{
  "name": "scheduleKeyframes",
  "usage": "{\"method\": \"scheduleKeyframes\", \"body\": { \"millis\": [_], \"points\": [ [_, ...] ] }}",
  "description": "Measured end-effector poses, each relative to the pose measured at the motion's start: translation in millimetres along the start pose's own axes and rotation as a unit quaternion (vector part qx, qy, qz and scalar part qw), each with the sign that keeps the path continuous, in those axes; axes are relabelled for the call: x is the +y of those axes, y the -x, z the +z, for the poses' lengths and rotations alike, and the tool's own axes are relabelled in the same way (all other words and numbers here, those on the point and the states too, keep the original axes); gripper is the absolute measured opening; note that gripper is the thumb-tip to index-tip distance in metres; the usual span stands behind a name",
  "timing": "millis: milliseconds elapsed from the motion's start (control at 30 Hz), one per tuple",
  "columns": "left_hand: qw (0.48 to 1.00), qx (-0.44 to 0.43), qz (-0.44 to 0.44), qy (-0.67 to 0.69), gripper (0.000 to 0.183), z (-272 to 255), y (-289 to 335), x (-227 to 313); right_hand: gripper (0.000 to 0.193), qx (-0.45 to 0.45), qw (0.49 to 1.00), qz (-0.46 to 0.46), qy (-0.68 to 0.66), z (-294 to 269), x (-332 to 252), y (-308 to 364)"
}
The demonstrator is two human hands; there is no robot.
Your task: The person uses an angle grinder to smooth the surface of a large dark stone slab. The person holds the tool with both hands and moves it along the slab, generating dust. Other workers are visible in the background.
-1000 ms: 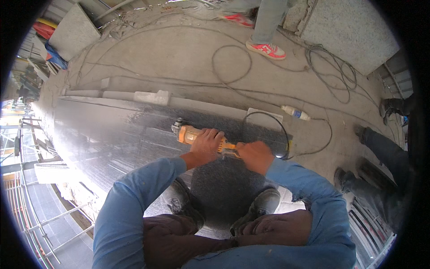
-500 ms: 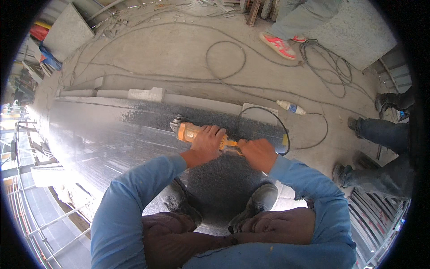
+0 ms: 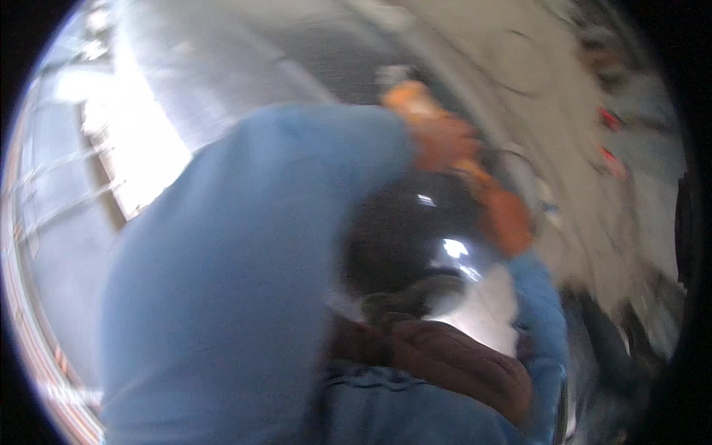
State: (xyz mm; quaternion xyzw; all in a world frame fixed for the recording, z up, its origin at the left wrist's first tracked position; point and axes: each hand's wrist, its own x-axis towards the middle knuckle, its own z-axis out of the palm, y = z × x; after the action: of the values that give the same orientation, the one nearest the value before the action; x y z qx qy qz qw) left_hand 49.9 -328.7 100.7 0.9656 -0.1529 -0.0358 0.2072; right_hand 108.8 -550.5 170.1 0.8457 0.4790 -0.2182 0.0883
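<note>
An orange angle grinder (image 3: 411, 98) is held in both my hands over a dark, dusty slab (image 3: 389, 237); motion blur smears its head. My left hand (image 3: 443, 142) wraps round the grinder's body behind the head. Nearer to me, my right hand (image 3: 507, 216) grips the rear handle, its fingers blurred. The slab shines with bright reflections beside the right hand. Whether the disc touches the surface cannot be made out. My blue left sleeve (image 3: 245, 259) fills much of the view and hides part of the slab.
Bent metal rails (image 3: 59, 167) run along the left beyond a bright strip. To the right lies a pale floor (image 3: 571, 133) with a loop of cable (image 3: 519, 90). Another person's red shoes (image 3: 612, 163) show at far right, with blurred dark trouser legs (image 3: 608, 337) below.
The whole view has swung and blurred. My left arm now looms much larger, and the grinder with both hands appears higher and further right. Both hands keep hold of it.
</note>
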Motion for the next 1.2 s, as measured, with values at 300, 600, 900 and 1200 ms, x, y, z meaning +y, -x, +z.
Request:
{"method": "scheduleKeyframes", "body": {
  "millis": [300,600,900,1200],
  "points": [
    [0.999,-0.003,0.040,-0.013,0.067,-18.8,7.5,-23.1,0.025,0.004,0.997,0.013,-0.080,-21.2,-17.7,-15.1],
    [0.998,0.018,0.051,-0.014,0.063,-40.6,11.2,-37.0,0.022,0.030,0.994,0.009,-0.108,-43.6,-30.5,-24.0],
    [0.999,-0.031,0.032,-0.019,0.071,-36.8,15.0,-44.7,0.023,0.028,0.991,-0.003,-0.132,-31.7,-32.1,-31.4],
    [0.998,-0.043,0.008,-0.041,0.072,-24.3,18.5,-48.5,0.020,0.073,0.984,-0.017,-0.161,-5.8,-30.2,-38.4]
  ]
}}
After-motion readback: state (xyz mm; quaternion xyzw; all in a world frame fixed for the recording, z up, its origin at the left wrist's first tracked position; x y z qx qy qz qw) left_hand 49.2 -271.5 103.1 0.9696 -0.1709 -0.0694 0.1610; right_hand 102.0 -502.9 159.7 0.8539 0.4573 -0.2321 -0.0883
